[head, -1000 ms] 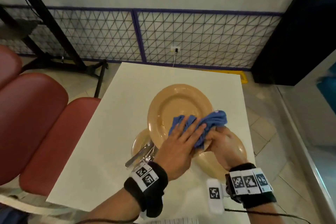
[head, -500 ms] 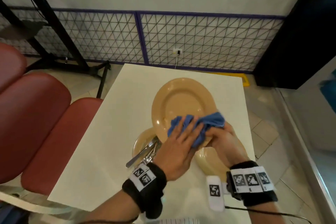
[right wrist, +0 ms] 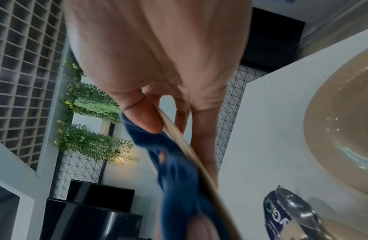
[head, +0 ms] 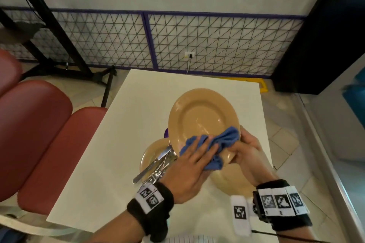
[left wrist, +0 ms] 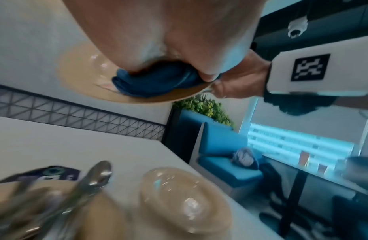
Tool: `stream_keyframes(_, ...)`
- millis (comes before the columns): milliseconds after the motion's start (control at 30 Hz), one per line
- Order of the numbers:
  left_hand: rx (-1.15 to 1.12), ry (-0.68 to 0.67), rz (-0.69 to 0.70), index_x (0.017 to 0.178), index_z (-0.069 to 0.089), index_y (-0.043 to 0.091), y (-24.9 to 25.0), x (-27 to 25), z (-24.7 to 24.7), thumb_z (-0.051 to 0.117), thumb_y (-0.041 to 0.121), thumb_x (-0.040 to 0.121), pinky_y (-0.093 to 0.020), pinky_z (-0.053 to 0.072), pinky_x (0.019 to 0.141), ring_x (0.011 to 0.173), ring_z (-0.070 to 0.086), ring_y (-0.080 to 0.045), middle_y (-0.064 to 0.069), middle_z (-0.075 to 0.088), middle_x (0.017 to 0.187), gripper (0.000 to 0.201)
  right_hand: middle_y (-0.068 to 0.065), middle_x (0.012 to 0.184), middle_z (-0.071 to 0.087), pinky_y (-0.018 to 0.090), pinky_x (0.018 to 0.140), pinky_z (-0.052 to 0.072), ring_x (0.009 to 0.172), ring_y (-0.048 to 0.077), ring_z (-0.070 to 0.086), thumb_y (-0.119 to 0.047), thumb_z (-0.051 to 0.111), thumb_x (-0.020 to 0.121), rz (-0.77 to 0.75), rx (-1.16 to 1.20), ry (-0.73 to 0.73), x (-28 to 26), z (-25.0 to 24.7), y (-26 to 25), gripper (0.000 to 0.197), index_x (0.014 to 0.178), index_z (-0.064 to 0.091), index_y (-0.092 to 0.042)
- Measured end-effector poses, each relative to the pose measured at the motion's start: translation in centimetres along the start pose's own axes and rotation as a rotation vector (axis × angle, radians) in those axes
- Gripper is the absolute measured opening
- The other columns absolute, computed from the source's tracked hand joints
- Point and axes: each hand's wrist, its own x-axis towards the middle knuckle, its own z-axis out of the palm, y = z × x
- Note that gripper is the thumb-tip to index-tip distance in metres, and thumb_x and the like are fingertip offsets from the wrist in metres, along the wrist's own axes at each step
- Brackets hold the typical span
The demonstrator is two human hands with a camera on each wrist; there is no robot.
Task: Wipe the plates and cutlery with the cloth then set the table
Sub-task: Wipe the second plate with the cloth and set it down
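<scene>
Right now the wiping step is in hand, on what looks like the first plate: a round tan ceramic plate [head: 201, 118] is held tilted above the white square table [head: 122, 144] at the middle of the head view, with a crumpled blue cloth [head: 219, 144] pressed on its lower rim. The left hand [head: 189, 171] lies flat on the cloth, fingers straight and slightly spread, pushing it against the plate's face. The right hand [head: 246, 152] pinches the plate's lower right edge; in the right wrist view the thumb [right wrist: 142, 116] sits on the upper face beside the cloth and the other fingers run along the underside, so the grip is narrow, closed on the rim.

Below, toward the lower middle of the head view, two more tan plates rest on the table, one [head: 152, 152] carrying a bundle of steel cutlery [head: 158, 165], the other [head: 231, 181] largely hidden under the hands.

Judging by this, the next move calls for sweeping the cloth round the remaining face while the right hand keeps the tilted plate steady, then setting it down.
</scene>
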Motion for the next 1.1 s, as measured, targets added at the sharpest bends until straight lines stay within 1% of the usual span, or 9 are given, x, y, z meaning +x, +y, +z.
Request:
stream_keyframes(100, 0.168, -0.002, -0.088, 0.158, 0.016, 0.018, -5.2, -0.6, -0.2, 0.032, 0.036, 0.103, -0.053, 0.024, 0.12, 0.154, 0.0, -0.028, -0.006, 0.01, 0.167, 0.061, 0.008, 0.098, 0.072, 0.04, 0.059, 0.055, 0.083, 0.028, 0.065, 0.012, 0.046, 0.081, 0.038, 0.0, 0.0, -1.1, -0.2, 1.0, 0.056, 0.116, 0.069, -0.024)
stream_keyframes(200, 0.067, 0.064, -0.346, 0.154, -0.007, 0.029, -5.5, 2.1, -2.7, 0.016, 0.045, 0.1, -0.05, 0.003, 0.125, 0.152, -0.02, -0.024, 0.006, -0.016, 0.163, 0.061, 0.005, 0.092, 0.069, 0.036, 0.058, 0.055, 0.081, 0.026, 0.062, 0.008, 0.048, 0.079, 0.073, -0.02, -0.04, -1.3, 1.7, 2.3, 0.056, 0.113, 0.071, -0.03)
stream_keyframes(300, -0.08, 0.156, -0.282, 0.151, -0.014, 0.033, -0.6, 4.7, -3.7, 0.019, 0.044, 0.104, -0.04, -0.013, 0.123, 0.149, -0.029, -0.015, 0.013, -0.025, 0.16, 0.058, 0.006, 0.098, 0.073, 0.039, 0.064, 0.057, 0.083, 0.025, 0.066, 0.014, 0.041, 0.084, 0.055, -0.043, -0.076, -0.4, 2.8, 2.0, 0.062, 0.121, 0.067, -0.029)
stream_keyframes(433, -0.154, 0.034, -0.124, 0.155, -0.006, 0.033, 2.1, 2.3, -0.9, 0.02, 0.044, 0.108, -0.032, -0.012, 0.124, 0.151, -0.024, -0.012, 0.013, -0.014, 0.165, 0.055, 0.015, 0.097, 0.075, 0.04, 0.064, 0.057, 0.086, 0.032, 0.069, 0.015, 0.044, 0.086, -0.016, -0.028, 0.003, 0.3, 0.7, -0.7, 0.046, 0.117, 0.066, -0.01)
stream_keyframes(567, 0.134, -0.017, -0.212, 0.158, 0.006, 0.024, -3.8, 0.3, 0.7, 0.002, 0.047, 0.105, -0.053, 0.011, 0.123, 0.154, -0.01, -0.027, 0.001, 0.0, 0.167, 0.058, 0.011, 0.101, 0.072, 0.042, 0.062, 0.055, 0.084, 0.029, 0.066, 0.014, 0.043, 0.086, -0.026, -0.086, -0.044, -1.0, -0.8, -0.8, 0.059, 0.123, 0.066, -0.026)
stream_keyframes(700, -0.008, 0.109, -0.412, 0.156, -0.007, 0.034, -4.4, 3.6, -3.0, 0.009, 0.051, 0.1, -0.042, -0.011, 0.124, 0.149, -0.029, -0.017, 0.013, -0.025, 0.161, 0.061, 0.007, 0.1, 0.072, 0.047, 0.07, 0.059, 0.089, 0.029, 0.066, 0.01, 0.046, 0.087, -0.016, -0.207, -0.102, -1.4, 1.1, 0.1, 0.06, 0.13, 0.061, -0.03)
stream_keyframes(833, -0.131, 0.147, -0.193, 0.154, -0.007, 0.038, 2.0, 4.5, -3.5, 0.022, 0.043, 0.107, -0.032, -0.019, 0.121, 0.148, -0.031, -0.01, 0.018, -0.023, 0.162, 0.055, 0.007, 0.104, 0.074, 0.044, 0.067, 0.059, 0.088, 0.025, 0.07, 0.012, 0.042, 0.089, -0.051, -0.182, -0.106, 0.0, 1.7, -1.9, 0.059, 0.125, 0.064, -0.029)
stream_keyframes(1000, 0.164, 0.096, -0.163, 0.156, 0.02, 0.036, -1.3, 0.1, -0.4, 0.033, 0.038, 0.102, -0.061, 0.013, 0.12, 0.153, -0.001, -0.034, 0.008, 0.004, 0.168, 0.055, 0.01, 0.104, 0.074, 0.051, 0.065, 0.056, 0.09, 0.034, 0.069, 0.006, 0.042, 0.094, -0.06, -0.074, -0.031, -0.2, -1.2, -2.6, 0.051, 0.107, 0.072, -0.034)
stream_keyframes(1100, -0.112, 0.29, -0.43, 0.151, 0.034, 0.034, -4.5, -0.9, -3.0, 0.036, 0.033, 0.103, -0.054, 0.026, 0.12, 0.152, 0.016, -0.023, 0.009, 0.011, 0.166, 0.048, 0.014, 0.114, 0.071, 0.056, 0.071, 0.055, 0.098, 0.038, 0.066, -0.003, 0.045, 0.097, 0.044, 0.096, 0.02, -0.6, -1.8, -0.4, 0.042, 0.127, 0.063, -0.026)
